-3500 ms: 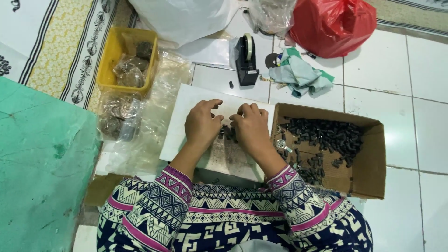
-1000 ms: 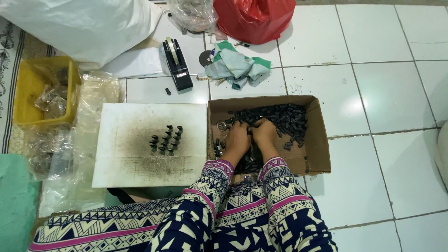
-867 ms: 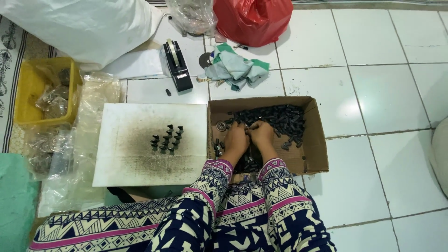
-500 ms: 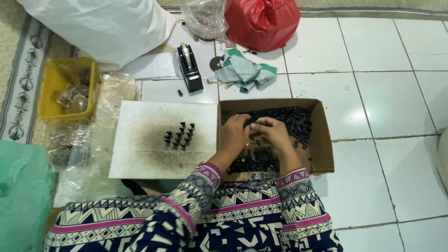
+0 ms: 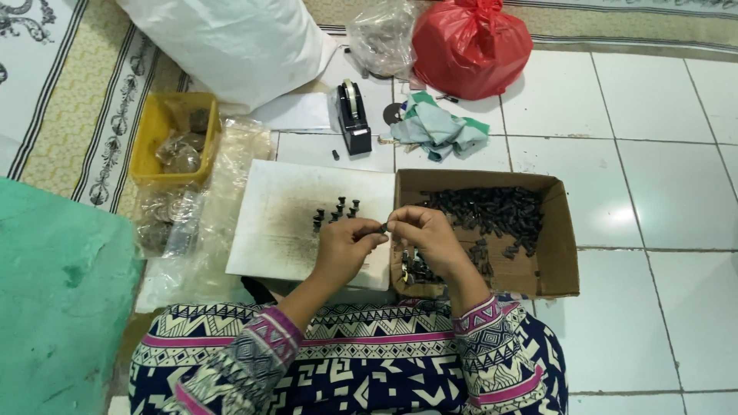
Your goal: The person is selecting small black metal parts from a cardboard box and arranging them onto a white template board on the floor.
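Now both hands are meeting over the seam between the white board [image 5: 277, 223] and the cardboard box [image 5: 565, 261]. The left hand [image 5: 342, 250] and the right hand [image 5: 427, 234] are pinching together one small dark part [image 5: 383, 227], which is sitting between their fingertips, just above the near right corner of the board. Fingers of both hands are closed on this part; if they are holding more pieces, I cannot tell.

On the board, a little to the left and farther than the hands, a small group of standing dark pieces [image 5: 335, 211] is waiting, close to the left hand but not touching it. The box is lying to the right, with a heap of dark parts [image 5: 484, 215] in its far half and a few more under the right wrist.

Around the hands the room is tight: the box wall is just beside on the right, the person's patterned sleeves are on the near side. The board's left half is bare, and the white tiles to the right of the box are open. A black tape dispenser [image 5: 352, 115], a crumpled green cloth [image 5: 442, 131], a red bag [image 5: 470, 46] and a yellow tray [image 5: 150, 142] are lying farther away.

Half a second ago both hands were digging inside the box; they are now lifted out and shifted left.
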